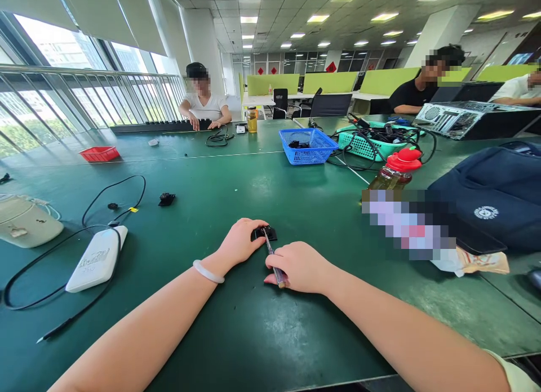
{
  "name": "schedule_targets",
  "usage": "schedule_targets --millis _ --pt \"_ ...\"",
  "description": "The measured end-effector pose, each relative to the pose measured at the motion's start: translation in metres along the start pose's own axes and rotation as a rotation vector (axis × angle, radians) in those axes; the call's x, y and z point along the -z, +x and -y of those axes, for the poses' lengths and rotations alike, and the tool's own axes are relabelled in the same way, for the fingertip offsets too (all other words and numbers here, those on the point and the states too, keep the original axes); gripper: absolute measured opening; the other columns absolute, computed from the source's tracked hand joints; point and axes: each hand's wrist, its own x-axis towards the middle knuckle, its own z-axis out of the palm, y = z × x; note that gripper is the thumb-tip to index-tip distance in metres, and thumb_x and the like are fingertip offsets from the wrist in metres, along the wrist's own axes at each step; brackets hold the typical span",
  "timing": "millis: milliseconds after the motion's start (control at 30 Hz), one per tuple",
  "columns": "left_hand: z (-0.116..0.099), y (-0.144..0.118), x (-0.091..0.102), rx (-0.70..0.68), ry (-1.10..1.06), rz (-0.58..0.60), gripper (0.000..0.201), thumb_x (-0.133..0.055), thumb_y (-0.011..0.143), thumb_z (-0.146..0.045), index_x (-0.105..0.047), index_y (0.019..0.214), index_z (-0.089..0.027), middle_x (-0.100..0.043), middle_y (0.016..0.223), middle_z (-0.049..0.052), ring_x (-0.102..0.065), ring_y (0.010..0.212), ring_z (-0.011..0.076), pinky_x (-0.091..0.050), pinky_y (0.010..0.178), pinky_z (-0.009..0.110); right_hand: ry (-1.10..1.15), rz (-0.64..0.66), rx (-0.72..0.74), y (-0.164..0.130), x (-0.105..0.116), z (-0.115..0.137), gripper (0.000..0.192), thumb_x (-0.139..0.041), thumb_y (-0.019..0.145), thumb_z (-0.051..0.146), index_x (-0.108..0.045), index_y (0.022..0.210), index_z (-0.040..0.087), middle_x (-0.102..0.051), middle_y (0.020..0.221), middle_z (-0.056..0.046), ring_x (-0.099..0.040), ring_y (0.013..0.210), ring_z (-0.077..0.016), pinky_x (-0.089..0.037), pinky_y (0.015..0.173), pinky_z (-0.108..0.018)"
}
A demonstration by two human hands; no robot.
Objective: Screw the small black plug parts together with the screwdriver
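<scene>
My left hand [242, 243] rests on the green table [236, 335] and pins a small black part [266, 233] under its fingertips. A pale bangle circles that wrist. My right hand [298, 266] is closed around a slim screwdriver [270, 251], whose tip points down onto the black part. Both forearms reach in from the bottom of the view.
A white device [98, 258] with a black cable lies at left, beside small black pieces [166, 199]. A blue basket [307, 145], a teal basket of cables [367, 144], a red-capped bottle [395, 172] and a dark bag [490, 195] stand at right. Other people sit at the far side.
</scene>
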Motion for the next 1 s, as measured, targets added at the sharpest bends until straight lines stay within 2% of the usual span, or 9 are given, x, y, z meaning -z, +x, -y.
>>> schedule_targets --millis 167,333,433,500,533,600,733,900,1000 --pt "0.001 -0.001 0.0 -0.025 -0.007 -0.017 0.035 -0.063 0.082 -0.022 -0.066 0.117 -0.025 -0.069 0.109 0.005 -0.059 0.109 0.0241 -0.047 0.098 0.04 0.129 -0.166 -0.04 -0.002 0.005 -0.004 0.024 -0.059 0.093 0.04 -0.067 0.083 0.02 -0.063 0.062 0.002 -0.055 0.054 -0.0116 -0.034 0.055 -0.024" --pt "0.0 -0.003 0.001 -0.032 -0.006 -0.008 0.034 -0.062 0.084 -0.025 -0.066 0.118 -0.025 -0.069 0.111 0.005 -0.058 0.111 0.0241 -0.046 0.1 0.041 0.281 -0.269 -0.102 -0.005 0.014 -0.009 0.024 -0.054 0.095 0.038 -0.068 0.087 0.02 -0.066 0.065 0.001 -0.056 0.054 -0.0114 -0.04 0.055 -0.024" --pt "0.0 -0.004 0.002 -0.034 -0.001 0.0 0.035 -0.062 0.085 -0.028 -0.065 0.119 -0.025 -0.069 0.112 0.006 -0.058 0.111 0.0249 -0.046 0.101 0.043 0.452 -0.521 -0.148 -0.011 0.025 -0.01 0.028 -0.05 0.097 0.034 -0.067 0.079 0.019 -0.067 0.067 -0.001 -0.058 0.055 -0.0112 -0.044 0.056 -0.023" --pt "0.001 -0.004 0.002 -0.034 0.001 0.009 0.035 -0.061 0.086 -0.03 -0.065 0.12 -0.024 -0.069 0.112 0.006 -0.058 0.111 0.0251 -0.046 0.101 0.043 0.523 -0.708 -0.242 -0.015 0.031 -0.01 0.029 -0.049 0.097 0.033 -0.067 0.078 0.019 -0.063 0.06 0.001 -0.052 0.047 -0.0101 -0.041 0.05 -0.023" --pt "0.001 -0.004 0.002 -0.033 0.002 0.012 0.035 -0.061 0.086 -0.031 -0.065 0.12 -0.024 -0.069 0.112 0.006 -0.058 0.111 0.0251 -0.046 0.101 0.043 0.539 -0.756 -0.272 -0.017 0.033 -0.009 0.029 -0.049 0.097 0.033 -0.067 0.078 0.019 -0.061 0.058 0.001 -0.049 0.044 -0.0099 -0.04 0.047 -0.024" --pt "0.0 -0.004 0.002 -0.032 0.005 0.014 0.034 -0.061 0.086 -0.031 -0.065 0.119 -0.024 -0.069 0.112 0.006 -0.058 0.111 0.0251 -0.046 0.101 0.042 0.518 -0.741 -0.258 -0.017 0.033 -0.009 0.028 -0.049 0.096 0.031 -0.068 0.078 0.02 -0.062 0.059 0.001 -0.051 0.045 -0.0107 -0.041 0.048 -0.024" --pt "-0.001 -0.003 0.001 -0.03 0.008 0.01 0.034 -0.061 0.086 -0.03 -0.065 0.119 -0.025 -0.069 0.113 0.005 -0.058 0.113 0.0251 -0.045 0.102 0.042 0.437 -0.517 -0.18 -0.009 0.021 -0.006 0.027 -0.049 0.095 0.028 -0.067 0.076 0.02 -0.07 0.069 -0.002 -0.061 0.058 -0.0128 -0.046 0.058 -0.024" --pt "0.001 -0.003 0.0 -0.05 0.006 0.011 0.035 -0.061 0.086 -0.026 -0.064 0.12 -0.025 -0.069 0.113 0.005 -0.058 0.112 0.0239 -0.045 0.103 0.041 0.349 -0.374 -0.208 -0.003 0.006 -0.002 0.022 -0.049 0.093 0.026 -0.067 0.083 0.02 -0.069 0.071 -0.002 -0.061 0.06 -0.0128 -0.045 0.061 -0.025" --pt "0.001 -0.004 0.001 -0.045 0.004 0.003 0.035 -0.061 0.086 -0.026 -0.064 0.12 -0.025 -0.069 0.111 0.006 -0.059 0.111 0.0237 -0.046 0.101 0.04 0.296 -0.346 -0.206 -0.003 0.005 0.001 0.022 -0.049 0.093 0.026 -0.067 0.083 0.02 -0.066 0.067 0.0 -0.057 0.056 -0.0117 -0.041 0.058 -0.024"
